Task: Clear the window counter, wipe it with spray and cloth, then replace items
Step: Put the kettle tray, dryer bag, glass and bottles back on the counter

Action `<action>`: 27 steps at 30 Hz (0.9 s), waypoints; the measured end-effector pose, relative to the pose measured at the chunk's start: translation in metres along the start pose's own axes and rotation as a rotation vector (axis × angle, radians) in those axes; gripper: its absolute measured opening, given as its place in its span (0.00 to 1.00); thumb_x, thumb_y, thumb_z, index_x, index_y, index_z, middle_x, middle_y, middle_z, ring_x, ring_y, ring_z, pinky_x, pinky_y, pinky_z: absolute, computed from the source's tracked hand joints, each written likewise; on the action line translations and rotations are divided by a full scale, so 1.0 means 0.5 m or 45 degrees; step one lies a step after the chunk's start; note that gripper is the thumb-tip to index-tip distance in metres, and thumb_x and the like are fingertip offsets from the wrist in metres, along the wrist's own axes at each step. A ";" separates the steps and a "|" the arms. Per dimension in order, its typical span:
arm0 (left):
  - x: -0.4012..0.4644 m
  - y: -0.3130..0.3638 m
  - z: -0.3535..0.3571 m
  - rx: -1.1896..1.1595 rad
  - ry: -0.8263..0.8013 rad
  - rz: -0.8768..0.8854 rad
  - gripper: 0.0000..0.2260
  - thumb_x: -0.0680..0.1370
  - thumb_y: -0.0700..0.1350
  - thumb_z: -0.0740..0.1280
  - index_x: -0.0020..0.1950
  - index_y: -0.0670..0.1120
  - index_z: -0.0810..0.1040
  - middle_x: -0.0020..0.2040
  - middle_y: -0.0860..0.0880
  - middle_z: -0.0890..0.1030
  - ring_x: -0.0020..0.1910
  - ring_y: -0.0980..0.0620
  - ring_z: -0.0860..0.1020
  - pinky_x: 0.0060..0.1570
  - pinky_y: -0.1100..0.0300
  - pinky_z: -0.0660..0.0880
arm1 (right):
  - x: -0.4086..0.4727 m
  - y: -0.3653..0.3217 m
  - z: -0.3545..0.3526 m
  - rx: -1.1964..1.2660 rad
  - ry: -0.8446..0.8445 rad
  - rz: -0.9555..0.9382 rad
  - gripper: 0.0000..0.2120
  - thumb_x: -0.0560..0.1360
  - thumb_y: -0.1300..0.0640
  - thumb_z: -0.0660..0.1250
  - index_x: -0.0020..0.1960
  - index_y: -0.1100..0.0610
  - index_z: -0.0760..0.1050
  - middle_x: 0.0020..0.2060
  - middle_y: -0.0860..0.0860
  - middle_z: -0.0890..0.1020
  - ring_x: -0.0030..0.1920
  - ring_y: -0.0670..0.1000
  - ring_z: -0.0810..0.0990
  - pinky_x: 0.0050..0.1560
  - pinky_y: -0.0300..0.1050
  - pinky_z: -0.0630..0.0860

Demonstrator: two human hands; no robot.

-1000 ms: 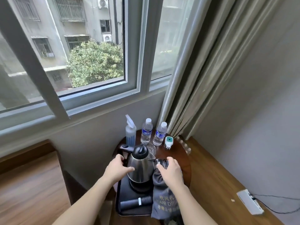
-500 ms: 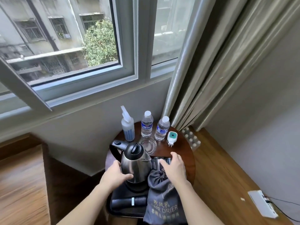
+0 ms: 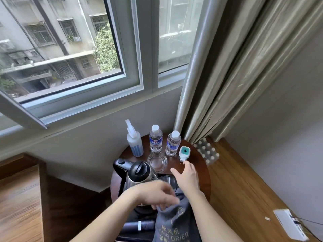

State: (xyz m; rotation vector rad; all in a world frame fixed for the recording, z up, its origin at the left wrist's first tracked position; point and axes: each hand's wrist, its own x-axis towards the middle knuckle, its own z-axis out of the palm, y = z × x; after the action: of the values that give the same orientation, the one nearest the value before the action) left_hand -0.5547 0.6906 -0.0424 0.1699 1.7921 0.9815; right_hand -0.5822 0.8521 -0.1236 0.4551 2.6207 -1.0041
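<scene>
Nearest: grey hair-dryer bag point(image 3: 176, 224) on black tray point(image 3: 127, 236), left hand point(image 3: 157, 194) pinching its top edge, motion-blurred. Kettle point(image 3: 139, 173) behind. Right hand point(image 3: 187, 177) open, fingers extended, fingertips just beside white plug-in device point(image 3: 183, 152). Beyond: glass point(image 3: 157, 162), two water bottles point(image 3: 155, 138), spray bottle point(image 3: 134, 140) at round table point(image 3: 204, 180) rear.

Person, two bare forearms in view, sleeveless to the frame edge; left hand point(image 3: 157, 194) and right hand point(image 3: 187, 177) ungloved, no rings, watch or bands.
</scene>
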 end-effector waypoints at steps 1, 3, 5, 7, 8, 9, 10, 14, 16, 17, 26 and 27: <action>0.001 0.017 -0.014 -0.148 0.070 0.061 0.12 0.77 0.52 0.70 0.53 0.46 0.77 0.43 0.49 0.81 0.41 0.53 0.81 0.37 0.61 0.76 | 0.004 -0.004 -0.005 0.008 0.006 0.000 0.31 0.75 0.45 0.72 0.72 0.59 0.69 0.64 0.57 0.74 0.67 0.58 0.71 0.67 0.48 0.66; 0.005 0.038 -0.045 -0.367 0.298 0.167 0.15 0.73 0.53 0.72 0.51 0.44 0.77 0.42 0.49 0.82 0.42 0.51 0.82 0.38 0.57 0.78 | 0.011 -0.010 -0.015 0.008 0.004 0.001 0.30 0.75 0.45 0.71 0.71 0.58 0.69 0.65 0.56 0.74 0.67 0.57 0.71 0.66 0.48 0.66; 0.014 0.039 -0.078 -0.424 0.619 0.215 0.18 0.67 0.56 0.72 0.48 0.45 0.78 0.40 0.49 0.83 0.39 0.52 0.82 0.42 0.50 0.79 | 0.019 -0.014 -0.025 -0.020 -0.001 -0.003 0.29 0.76 0.45 0.70 0.71 0.58 0.68 0.65 0.55 0.73 0.68 0.56 0.71 0.66 0.48 0.66; 0.028 0.026 -0.106 -0.379 0.912 0.190 0.13 0.67 0.54 0.73 0.46 0.48 0.79 0.40 0.51 0.84 0.39 0.54 0.82 0.47 0.51 0.78 | 0.027 -0.014 -0.032 -0.037 0.008 -0.011 0.29 0.76 0.44 0.70 0.71 0.58 0.68 0.64 0.54 0.74 0.67 0.56 0.71 0.64 0.47 0.66; 0.035 0.017 -0.118 -0.315 1.030 0.145 0.10 0.69 0.52 0.74 0.45 0.50 0.79 0.40 0.53 0.84 0.41 0.54 0.81 0.48 0.54 0.77 | 0.031 -0.014 -0.034 -0.037 0.012 -0.012 0.29 0.76 0.44 0.71 0.70 0.57 0.69 0.63 0.54 0.74 0.66 0.55 0.71 0.64 0.47 0.67; 0.041 0.006 -0.128 -0.233 1.121 0.096 0.08 0.70 0.51 0.74 0.44 0.51 0.79 0.40 0.54 0.83 0.42 0.55 0.81 0.49 0.56 0.76 | 0.035 -0.013 -0.036 -0.036 0.015 -0.008 0.29 0.76 0.44 0.71 0.70 0.57 0.69 0.63 0.54 0.74 0.66 0.55 0.72 0.63 0.46 0.67; 0.047 -0.008 -0.138 -0.150 1.199 0.054 0.06 0.71 0.50 0.74 0.44 0.52 0.79 0.40 0.55 0.82 0.43 0.55 0.80 0.49 0.57 0.76 | 0.038 -0.013 -0.036 -0.033 0.018 0.001 0.29 0.76 0.44 0.71 0.71 0.57 0.69 0.63 0.53 0.74 0.66 0.55 0.72 0.64 0.46 0.67; 0.046 -0.084 -0.175 -0.162 1.622 -0.041 0.04 0.72 0.49 0.72 0.44 0.51 0.79 0.42 0.54 0.82 0.47 0.51 0.79 0.48 0.55 0.73 | 0.040 0.007 -0.028 -0.069 -0.005 0.074 0.33 0.75 0.43 0.71 0.74 0.57 0.66 0.67 0.54 0.73 0.69 0.56 0.71 0.68 0.48 0.67; 0.038 -0.147 -0.183 -0.453 1.768 -0.146 0.10 0.74 0.54 0.71 0.50 0.50 0.78 0.47 0.51 0.82 0.51 0.48 0.79 0.53 0.53 0.73 | 0.040 0.027 -0.018 -0.112 -0.047 0.146 0.35 0.75 0.42 0.70 0.75 0.58 0.64 0.69 0.56 0.71 0.70 0.57 0.70 0.70 0.50 0.66; 0.031 -0.173 -0.183 -0.559 1.833 -0.199 0.14 0.74 0.58 0.70 0.52 0.49 0.77 0.50 0.49 0.81 0.54 0.46 0.78 0.57 0.50 0.72 | 0.040 0.038 -0.013 -0.127 -0.071 0.184 0.37 0.75 0.41 0.70 0.75 0.58 0.62 0.70 0.56 0.71 0.70 0.58 0.70 0.70 0.50 0.65; 0.047 -0.373 -0.067 -1.058 1.301 -0.391 0.35 0.76 0.72 0.54 0.63 0.44 0.77 0.61 0.47 0.79 0.60 0.45 0.77 0.62 0.46 0.71 | 0.029 0.116 0.040 -0.018 -0.285 0.545 0.57 0.67 0.32 0.74 0.80 0.60 0.51 0.75 0.60 0.66 0.75 0.60 0.66 0.73 0.50 0.63; 0.046 -0.373 -0.053 -1.081 1.205 -0.375 0.31 0.78 0.69 0.56 0.58 0.43 0.79 0.58 0.47 0.82 0.56 0.46 0.79 0.59 0.48 0.72 | 0.024 0.124 0.042 -0.002 -0.305 0.579 0.57 0.67 0.32 0.74 0.80 0.60 0.50 0.75 0.60 0.66 0.75 0.59 0.66 0.73 0.50 0.63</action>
State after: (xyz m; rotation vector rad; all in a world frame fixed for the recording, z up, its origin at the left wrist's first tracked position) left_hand -0.5277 0.5664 -0.1833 -1.2273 1.9066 1.6515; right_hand -0.5654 0.8837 -0.1800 0.8282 2.1670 -0.8434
